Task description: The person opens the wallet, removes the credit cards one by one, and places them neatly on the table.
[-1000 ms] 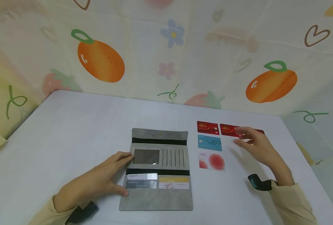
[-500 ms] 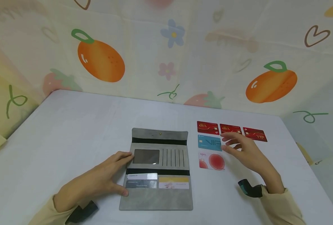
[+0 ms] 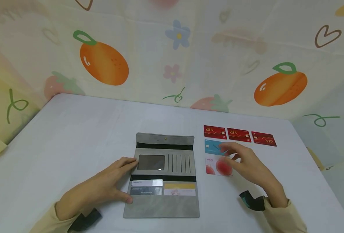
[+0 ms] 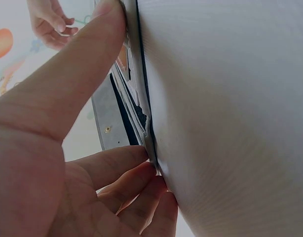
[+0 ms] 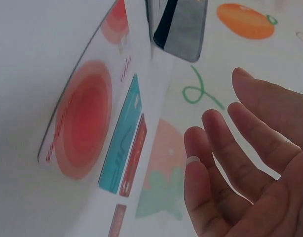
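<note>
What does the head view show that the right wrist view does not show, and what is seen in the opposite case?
Head only: the left hand, the cards tucked in the wallet, the rightmost red card.

Right wrist only: the palm side of the right hand, and the right end of the blue card, mostly hidden by that hand in the head view.

Both: the right hand, the blue card, the white card, the other two red cards, and part of the wallet.

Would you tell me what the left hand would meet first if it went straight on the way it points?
The gray wallet, probably at once: the left hand appears to touch its left edge.
</note>
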Demonstrator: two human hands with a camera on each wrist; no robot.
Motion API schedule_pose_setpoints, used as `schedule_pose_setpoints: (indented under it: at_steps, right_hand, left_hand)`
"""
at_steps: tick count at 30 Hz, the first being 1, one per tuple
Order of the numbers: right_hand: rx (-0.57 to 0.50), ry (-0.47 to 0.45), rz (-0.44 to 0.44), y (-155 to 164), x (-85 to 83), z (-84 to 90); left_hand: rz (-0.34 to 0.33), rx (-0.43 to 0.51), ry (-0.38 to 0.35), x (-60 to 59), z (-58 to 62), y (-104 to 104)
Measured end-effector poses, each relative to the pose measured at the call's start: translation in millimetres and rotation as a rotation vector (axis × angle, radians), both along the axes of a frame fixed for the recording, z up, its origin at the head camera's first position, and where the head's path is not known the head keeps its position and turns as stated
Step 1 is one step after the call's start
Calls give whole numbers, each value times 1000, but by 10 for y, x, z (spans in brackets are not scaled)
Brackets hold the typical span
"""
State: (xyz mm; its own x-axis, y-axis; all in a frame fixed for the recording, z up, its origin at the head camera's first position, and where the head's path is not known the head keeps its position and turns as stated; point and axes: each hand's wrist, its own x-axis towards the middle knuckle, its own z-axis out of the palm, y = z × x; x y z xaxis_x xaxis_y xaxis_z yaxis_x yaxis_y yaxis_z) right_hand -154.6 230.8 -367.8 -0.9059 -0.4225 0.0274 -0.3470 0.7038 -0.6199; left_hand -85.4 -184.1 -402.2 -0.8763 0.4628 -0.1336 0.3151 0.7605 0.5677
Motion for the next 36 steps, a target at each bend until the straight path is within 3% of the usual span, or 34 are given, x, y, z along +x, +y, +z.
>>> schedule_pose_setpoints:
  at_steps: [6,17,36]
  right_hand:
    - [4,-11,70,-107,59,-13]
    - [7,-120,131,-323,168,-23]
    - [26,-198,254,-598,310,-177]
  left_hand:
    - [-20,23,2,-5,-16,-12]
    - [-50,42,30,-27,-54,-51]
    - [-50,35,17,-27,-57,-67]
